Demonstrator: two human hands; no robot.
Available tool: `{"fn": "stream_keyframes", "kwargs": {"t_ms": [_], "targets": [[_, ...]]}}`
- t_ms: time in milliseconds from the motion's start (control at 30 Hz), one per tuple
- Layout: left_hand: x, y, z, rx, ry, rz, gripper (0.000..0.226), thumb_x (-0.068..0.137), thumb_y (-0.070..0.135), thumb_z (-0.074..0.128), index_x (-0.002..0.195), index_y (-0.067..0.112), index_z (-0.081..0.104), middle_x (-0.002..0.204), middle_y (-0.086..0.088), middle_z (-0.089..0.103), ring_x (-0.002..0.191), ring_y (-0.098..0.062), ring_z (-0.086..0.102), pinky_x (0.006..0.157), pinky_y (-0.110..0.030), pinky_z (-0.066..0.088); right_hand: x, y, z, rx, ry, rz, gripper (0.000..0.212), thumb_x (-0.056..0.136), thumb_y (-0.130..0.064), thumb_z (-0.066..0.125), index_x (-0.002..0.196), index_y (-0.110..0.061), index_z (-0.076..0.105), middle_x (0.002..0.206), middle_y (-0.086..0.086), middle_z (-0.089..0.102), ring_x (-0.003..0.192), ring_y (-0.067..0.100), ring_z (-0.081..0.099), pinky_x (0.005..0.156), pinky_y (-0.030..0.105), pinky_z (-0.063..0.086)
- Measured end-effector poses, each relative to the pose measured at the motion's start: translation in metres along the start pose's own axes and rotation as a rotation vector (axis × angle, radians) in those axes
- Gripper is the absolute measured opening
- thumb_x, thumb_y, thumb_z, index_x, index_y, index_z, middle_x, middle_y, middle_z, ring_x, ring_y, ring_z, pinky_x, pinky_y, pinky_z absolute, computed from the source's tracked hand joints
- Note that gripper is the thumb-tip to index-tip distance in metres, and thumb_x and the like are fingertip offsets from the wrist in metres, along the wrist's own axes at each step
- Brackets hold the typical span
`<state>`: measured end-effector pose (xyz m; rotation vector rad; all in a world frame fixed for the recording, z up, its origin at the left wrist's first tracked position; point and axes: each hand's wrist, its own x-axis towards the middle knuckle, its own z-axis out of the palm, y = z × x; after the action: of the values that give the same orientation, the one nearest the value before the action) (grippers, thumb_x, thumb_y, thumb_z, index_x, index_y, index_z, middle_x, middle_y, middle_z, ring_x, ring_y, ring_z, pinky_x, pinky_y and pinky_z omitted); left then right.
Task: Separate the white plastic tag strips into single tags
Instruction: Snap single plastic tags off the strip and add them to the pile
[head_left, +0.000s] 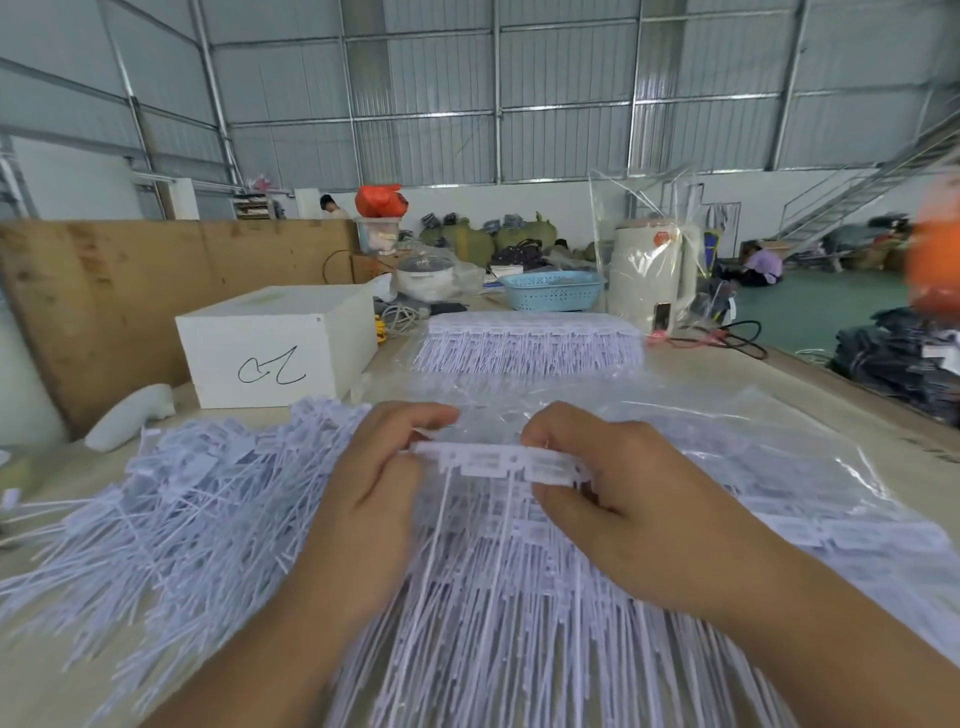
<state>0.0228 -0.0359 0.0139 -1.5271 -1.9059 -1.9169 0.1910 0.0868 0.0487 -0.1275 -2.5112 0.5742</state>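
Note:
A white plastic tag strip is held level above the table between both hands, its thin tails hanging toward me. My left hand pinches the strip's left end with thumb and fingers. My right hand grips the right end, fingers curled over the tag heads. A loose heap of single tags spreads over the table to the left. Under my hands lie more joined strips, and a neat stack of strips sits farther back.
A white box with a pen scrawl stands at the left, against a brown board. Clear plastic bags cover the table to the right. A blue basket, a cream kettle and cables lie beyond.

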Motion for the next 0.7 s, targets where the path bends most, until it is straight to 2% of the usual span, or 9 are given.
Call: {"fn": "stream_keyframes", "kwargs": {"t_ms": [100, 167, 267, 333, 467, 600, 700], "targets": [[-0.001, 0.008, 0.001, -0.161, -0.094, -0.085, 0.02, 0.082, 0.029, 0.053, 0.08, 0.024, 0.072, 0.067, 0.003, 0.065, 0.063, -0.007, 0.058, 0.061, -0.014, 0.044, 0.0, 0.0, -0.003, 0.008, 0.013, -0.004, 0.015, 0.096, -0.017, 0.052, 0.093, -0.032, 0.05, 0.052, -0.01, 0.047, 0.04, 0.012, 0.036, 0.041, 0.025, 0.026], [-0.002, 0.011, 0.002, -0.217, -0.096, -0.136, 0.009, 0.078, 0.03, 0.067, 0.075, 0.024, 0.073, 0.053, 0.002, 0.058, 0.05, -0.008, 0.051, 0.051, -0.016, 0.042, 0.001, -0.002, -0.005, 0.006, -0.013, 0.004, 0.014, 0.094, -0.016, 0.053, 0.094, -0.03, 0.055, 0.053, -0.01, 0.046, 0.041, 0.011, 0.038, 0.042, 0.023, 0.027], [-0.002, 0.013, 0.0, -0.263, -0.126, -0.157, 0.004, 0.076, 0.024, 0.076, 0.075, 0.021, 0.075, 0.05, 0.0, 0.056, 0.047, -0.008, 0.051, 0.047, -0.016, 0.042, 0.001, -0.005, -0.005, -0.006, -0.059, 0.039, 0.006, 0.088, -0.02, 0.056, 0.088, -0.021, 0.061, 0.059, -0.007, 0.05, 0.047, 0.01, 0.043, 0.047, 0.03, 0.036], [-0.001, 0.013, -0.001, -0.301, -0.175, -0.186, 0.011, 0.07, 0.028, 0.081, 0.073, 0.018, 0.075, 0.05, -0.006, 0.057, 0.046, -0.013, 0.052, 0.047, -0.018, 0.044, 0.001, -0.006, -0.005, -0.011, -0.073, 0.073, 0.01, 0.087, -0.025, 0.055, 0.082, -0.017, 0.06, 0.057, -0.006, 0.049, 0.046, 0.01, 0.042, 0.048, 0.033, 0.036], [-0.001, 0.01, -0.003, -0.365, -0.238, -0.29, 0.024, 0.057, 0.038, 0.075, 0.066, 0.016, 0.072, 0.052, -0.009, 0.055, 0.045, -0.015, 0.049, 0.046, -0.019, 0.042, 0.0, -0.008, -0.001, 0.013, -0.151, 0.125, 0.012, 0.088, -0.024, 0.052, 0.078, -0.023, 0.056, 0.053, -0.014, 0.05, 0.042, 0.006, 0.041, 0.045, 0.024, 0.031], [-0.003, 0.011, -0.001, -0.418, -0.365, -0.463, 0.026, 0.054, 0.036, 0.078, 0.066, 0.015, 0.07, 0.048, -0.005, 0.048, 0.037, -0.01, 0.039, 0.039, -0.016, 0.031, 0.002, -0.006, 0.004, -0.031, -0.169, 0.117, 0.01, 0.09, -0.023, 0.053, 0.081, -0.021, 0.058, 0.057, -0.008, 0.05, 0.046, 0.009, 0.041, 0.047, 0.029, 0.034], [-0.003, 0.011, -0.004, -0.591, -0.441, -0.587, 0.025, 0.051, 0.029, 0.086, 0.06, 0.014, 0.067, 0.038, 0.001, 0.038, 0.032, -0.007, 0.029, 0.043, -0.018, 0.017, 0.002, -0.006, 0.004, -0.03, -0.179, 0.11, 0.014, 0.092, -0.029, 0.053, 0.08, -0.023, 0.055, 0.057, -0.006, 0.049, 0.046, 0.01, 0.041, 0.047, 0.03, 0.034]]}}
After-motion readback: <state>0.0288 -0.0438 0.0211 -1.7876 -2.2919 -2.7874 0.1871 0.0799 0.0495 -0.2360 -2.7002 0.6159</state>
